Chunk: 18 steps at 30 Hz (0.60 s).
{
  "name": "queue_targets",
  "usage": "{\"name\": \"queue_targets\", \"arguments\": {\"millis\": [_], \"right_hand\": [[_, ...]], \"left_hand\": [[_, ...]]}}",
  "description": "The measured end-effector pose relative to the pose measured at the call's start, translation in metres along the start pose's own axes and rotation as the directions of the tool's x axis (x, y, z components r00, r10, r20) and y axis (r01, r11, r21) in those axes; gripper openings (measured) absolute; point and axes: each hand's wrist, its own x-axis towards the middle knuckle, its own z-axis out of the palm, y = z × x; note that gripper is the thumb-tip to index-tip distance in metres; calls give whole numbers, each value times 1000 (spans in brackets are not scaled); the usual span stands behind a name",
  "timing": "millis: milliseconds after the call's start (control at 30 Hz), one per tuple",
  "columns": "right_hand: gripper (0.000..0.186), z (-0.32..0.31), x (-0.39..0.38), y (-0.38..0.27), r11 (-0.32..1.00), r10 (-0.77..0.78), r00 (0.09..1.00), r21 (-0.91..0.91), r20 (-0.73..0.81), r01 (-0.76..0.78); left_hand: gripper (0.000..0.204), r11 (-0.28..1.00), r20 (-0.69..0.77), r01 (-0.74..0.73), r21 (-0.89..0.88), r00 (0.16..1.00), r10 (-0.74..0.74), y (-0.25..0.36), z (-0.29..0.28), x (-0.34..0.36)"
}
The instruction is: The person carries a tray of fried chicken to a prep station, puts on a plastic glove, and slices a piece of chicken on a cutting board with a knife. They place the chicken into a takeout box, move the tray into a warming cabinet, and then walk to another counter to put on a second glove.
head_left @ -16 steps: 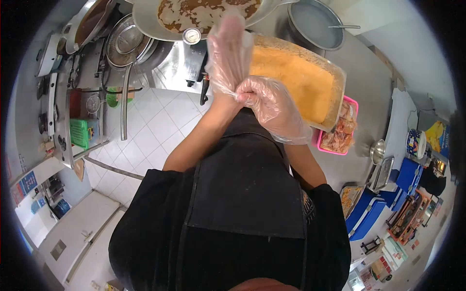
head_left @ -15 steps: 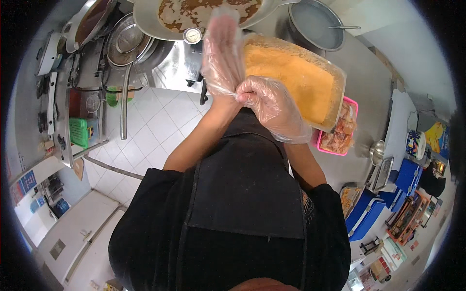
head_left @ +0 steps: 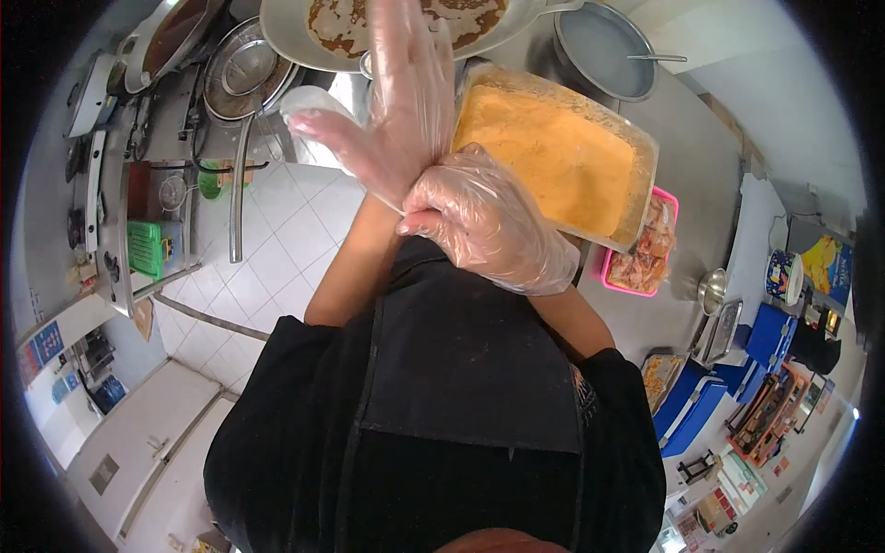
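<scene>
Both of my hands wear clear plastic disposable gloves. My left hand (head_left: 392,120) is raised with its fingers stretched out and the thumb spread wide, the loose glove wrinkled around it. At its wrist, my right hand (head_left: 489,217) pinches the cuff of the left hand's plastic glove (head_left: 406,184). Just beyond my right hand stands a clear tub (head_left: 643,194) of orange-yellow powder (head_left: 544,152). A pink basket (head_left: 606,269) with bagged raw meat (head_left: 638,273) sits partly beside and behind the tub.
A large pan (head_left: 277,28) of brown, foamy liquid is at the far side. To its right stands a metal bowl (head_left: 599,51) of cloudy liquid with a utensil handle across its rim. Long-handled strainers (head_left: 241,78) lie at left. A steel bowl (head_left: 713,290) and blue coolers (head_left: 691,415) are farther right.
My left thumb has spread away from the fingers, and the left hand has shifted slightly left. My right hand has moved left and nearer me, still gripping the glove cuff.
</scene>
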Motion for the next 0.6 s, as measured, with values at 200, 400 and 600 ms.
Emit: {"name": "queue_targets", "arguments": {"millis": [200, 400, 600], "right_hand": [[21, 19, 7, -6, 994, -80, 995, -82, -60, 75], [25, 36, 12, 0, 965, -192, 964, -212, -184, 152], [35, 59, 13, 11, 914, -131, 802, -385, -582, -130]], "left_hand": [[106, 891, -473, -57, -451, 861, -184, 26, -5, 20], [102, 926, -350, -144, -348, 937, 14, 40, 0, 23], [99, 952, -319, -280, -121, 919, 230, 49, -2, 3]]}}
